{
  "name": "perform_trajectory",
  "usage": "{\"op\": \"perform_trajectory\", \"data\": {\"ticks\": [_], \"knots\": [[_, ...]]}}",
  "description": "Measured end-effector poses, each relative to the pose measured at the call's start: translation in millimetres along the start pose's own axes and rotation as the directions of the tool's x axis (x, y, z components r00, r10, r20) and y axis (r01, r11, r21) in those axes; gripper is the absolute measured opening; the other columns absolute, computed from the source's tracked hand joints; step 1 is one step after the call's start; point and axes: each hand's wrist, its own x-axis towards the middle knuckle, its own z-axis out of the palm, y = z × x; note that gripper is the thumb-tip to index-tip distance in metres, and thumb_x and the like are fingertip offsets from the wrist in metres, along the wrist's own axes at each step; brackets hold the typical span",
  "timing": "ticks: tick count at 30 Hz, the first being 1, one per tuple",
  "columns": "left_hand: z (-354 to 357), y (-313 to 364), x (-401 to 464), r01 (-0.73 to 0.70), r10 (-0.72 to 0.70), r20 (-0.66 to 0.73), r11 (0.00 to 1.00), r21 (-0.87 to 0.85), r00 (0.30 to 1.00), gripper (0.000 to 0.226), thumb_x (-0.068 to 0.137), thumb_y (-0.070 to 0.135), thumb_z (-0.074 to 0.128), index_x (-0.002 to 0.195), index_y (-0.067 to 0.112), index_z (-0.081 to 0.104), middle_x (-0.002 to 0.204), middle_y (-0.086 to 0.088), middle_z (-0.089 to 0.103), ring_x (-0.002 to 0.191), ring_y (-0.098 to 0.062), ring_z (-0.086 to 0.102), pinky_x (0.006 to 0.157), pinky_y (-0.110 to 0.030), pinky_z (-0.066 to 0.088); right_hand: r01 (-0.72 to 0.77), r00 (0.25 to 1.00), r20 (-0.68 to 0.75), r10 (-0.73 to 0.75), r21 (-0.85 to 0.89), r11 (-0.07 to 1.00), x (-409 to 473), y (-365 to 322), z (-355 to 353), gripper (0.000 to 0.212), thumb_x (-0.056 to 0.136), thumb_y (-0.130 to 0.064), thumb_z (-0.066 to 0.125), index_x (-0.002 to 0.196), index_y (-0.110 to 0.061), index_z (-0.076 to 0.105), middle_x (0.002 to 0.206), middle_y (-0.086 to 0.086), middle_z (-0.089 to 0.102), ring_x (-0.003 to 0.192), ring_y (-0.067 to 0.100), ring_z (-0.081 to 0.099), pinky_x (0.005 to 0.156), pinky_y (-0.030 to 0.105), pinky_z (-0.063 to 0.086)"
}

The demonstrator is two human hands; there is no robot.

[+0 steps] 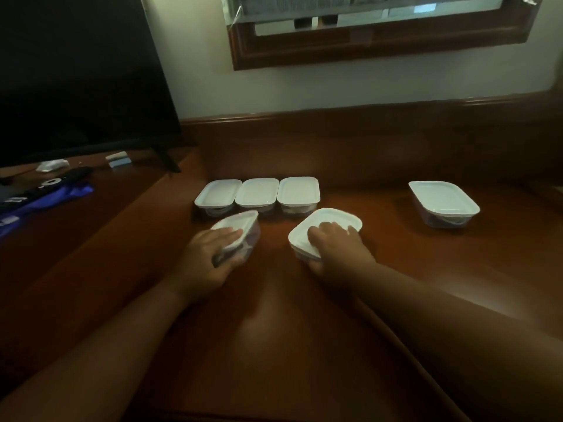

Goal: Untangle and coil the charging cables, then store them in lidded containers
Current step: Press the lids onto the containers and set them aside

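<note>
A tilted lidded container (240, 231) at 9 o'clock of centre is gripped by the left hand (210, 257), fingers laid over its white lid and thumb curled under its near end. A second container (326, 228), just toward 3 o'clock, is held by the right hand (332, 242), fingers curled on its lid. Three closed containers (258, 193) are lined up touching at 12 o'clock on the wooden desk (274, 345). Another closed container (443, 204) is set well apart at 2 o'clock.
</note>
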Motion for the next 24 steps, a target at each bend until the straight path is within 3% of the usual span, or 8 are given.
{"op": "perform_trajectory", "data": {"ticks": [3,5,9,13,17,24], "knots": [[-8.4,-12.2,15.1,0.032,-0.039,-0.157,0.998,-0.046,0.987,0.051,0.088,0.028,0.074,0.135,0.015,0.06,0.14,-0.005,0.056,0.129,-0.011,0.041,0.107,-0.032,0.032,0.16,0.987,0.009,-0.161,0.072,0.985,8.0,-3.5,-2.9,0.06,0.088,-0.049,0.061,0.138,-0.023,0.041,0.143,0.004,0.046,0.129,0.025,0.044,0.112,0.043,0.034],[-9.9,-23.7,31.4,0.06,-0.058,-0.181,0.998,0.007,0.982,0.051,0.091,0.033,0.07,0.137,0.013,0.059,0.144,-0.007,0.053,0.135,-0.018,0.041,0.109,-0.033,0.03,0.209,0.977,0.02,-0.211,0.085,0.974,15.2,-6.1,-5.4,0.071,0.087,-0.05,0.063,0.147,-0.022,0.037,0.149,0.002,0.042,0.133,0.023,0.042,0.112,0.038,0.036],[-8.3,-54.4,75.2,0.059,-0.046,-0.077,0.981,0.184,0.996,0.059,0.088,0.051,0.054,0.138,0.021,0.058,0.149,-0.007,0.05,0.14,-0.03,0.039,0.116,-0.048,0.029,0.259,0.965,0.022,-0.262,0.098,0.961,30.6,-12.2,-4.4,0.075,0.085,-0.051,0.065,0.149,-0.023,0.038,0.151,0.0,0.04,0.135,0.021,0.04,0.112,0.034,0.035],[-4.0,-75.8,116.2,0.064,-0.073,0.011,0.93,0.362,0.997,0.049,0.098,0.046,0.053,0.145,0.031,0.049,0.158,-0.001,0.037,0.148,-0.023,0.027,0.119,-0.052,0.011,0.277,0.961,-0.01,-0.278,0.109,0.955,37.9,-16.4,2.0,0.075,0.083,-0.053,0.065,0.148,-0.026,0.038,0.152,-0.003,0.039,0.135,0.02,0.038,0.113,0.032,0.029],[-5.2,-84.0,149.3,0.094,-0.134,0.068,0.904,0.418,0.989,0.049,0.1,0.047,0.047,0.148,0.035,0.042,0.16,0.004,0.033,0.149,-0.018,0.024,0.121,-0.054,-0.002,0.269,0.963,-0.023,-0.269,0.136,0.953,40.2,-16.3,9.3,0.075,0.083,-0.054,0.065,0.148,-0.028,0.038,0.151,-0.005,0.037,0.135,0.019,0.037,0.113,0.032,0.026],[-4.5,-83.7,174.4,0.122,-0.199,0.136,0.891,0.437,0.97,0.05,0.102,0.042,0.043,0.15,0.035,0.034,0.163,0.007,0.026,0.151,-0.016,0.019,0.122,-0.05,-0.005,0.25,0.968,-0.021,-0.25,0.172,0.953,41.2,-16.6,13.2,0.077,0.082,-0.056,0.065,0.149,-0.031,0.034,0.152,-0.008,0.035,0.137,0.018,0.033,0.116,0.034,0.023]]}}
